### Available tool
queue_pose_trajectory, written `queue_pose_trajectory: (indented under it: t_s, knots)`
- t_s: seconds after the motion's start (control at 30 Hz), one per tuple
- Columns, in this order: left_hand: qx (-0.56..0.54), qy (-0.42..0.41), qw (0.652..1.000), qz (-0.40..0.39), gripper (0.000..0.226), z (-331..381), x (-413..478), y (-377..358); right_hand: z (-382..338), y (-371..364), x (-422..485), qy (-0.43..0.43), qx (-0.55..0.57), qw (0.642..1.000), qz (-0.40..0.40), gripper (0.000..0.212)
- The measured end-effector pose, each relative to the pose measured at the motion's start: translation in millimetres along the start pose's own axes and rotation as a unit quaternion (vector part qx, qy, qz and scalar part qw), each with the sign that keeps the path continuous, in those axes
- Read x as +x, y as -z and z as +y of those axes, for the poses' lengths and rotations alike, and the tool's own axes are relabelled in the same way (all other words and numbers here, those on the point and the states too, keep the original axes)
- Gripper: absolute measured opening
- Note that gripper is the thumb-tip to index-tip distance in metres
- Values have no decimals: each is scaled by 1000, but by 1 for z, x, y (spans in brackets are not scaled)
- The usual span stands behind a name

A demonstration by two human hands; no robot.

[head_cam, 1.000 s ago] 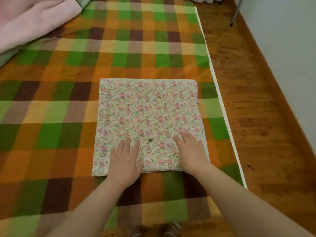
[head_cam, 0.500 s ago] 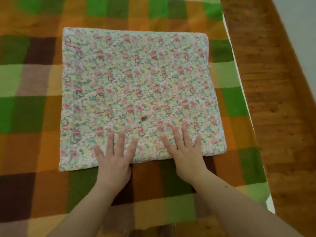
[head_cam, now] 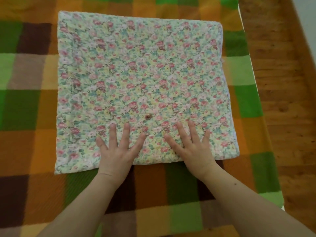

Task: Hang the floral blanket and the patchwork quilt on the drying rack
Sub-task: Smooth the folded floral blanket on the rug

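Observation:
The floral blanket (head_cam: 142,74) lies folded into a thick rectangle, pink and yellow flowers on a pale ground, with a small brown spot near its front. It rests on a checked green, orange and brown cover (head_cam: 25,108) spread over the bed. My left hand (head_cam: 118,149) lies flat on the blanket's front edge, fingers spread. My right hand (head_cam: 191,146) lies flat beside it, a little to the right, fingers also spread. Neither hand grips the cloth. No drying rack is in view.
The bed's right edge (head_cam: 253,79) runs down the right side. Beyond it is a wooden floor (head_cam: 287,100), with a strip of pale wall (head_cam: 307,17) at the top right.
The view has tilted down and closed in on the blanket; the pink cloth at the far left is out of sight. Both hands stay flat on the front edge, fingers spread wider.

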State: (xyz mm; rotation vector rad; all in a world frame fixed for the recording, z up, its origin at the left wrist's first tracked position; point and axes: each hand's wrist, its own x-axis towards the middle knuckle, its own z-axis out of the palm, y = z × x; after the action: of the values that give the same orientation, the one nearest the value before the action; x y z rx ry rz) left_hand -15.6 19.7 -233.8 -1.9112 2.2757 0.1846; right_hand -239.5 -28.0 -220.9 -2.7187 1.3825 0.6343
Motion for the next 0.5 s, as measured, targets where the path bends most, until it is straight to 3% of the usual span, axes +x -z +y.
queue_pose_trajectory:
  t_s: [0.17, 0.33, 0.5]
  knots:
    - [8, -24, 1000, -12, 77, -3, 5, 7, 4, 6, 7, 29, 20, 999, -2, 85]
    - [-34, 4, 995, -90, 69, -15, 12, 38, 22, 42, 10, 33, 86, 995, -39, 62]
    - [-16, 1, 999, -34, 67, -21, 14, 111, 39, 112, 2, 26, 65, 998, 8, 53]
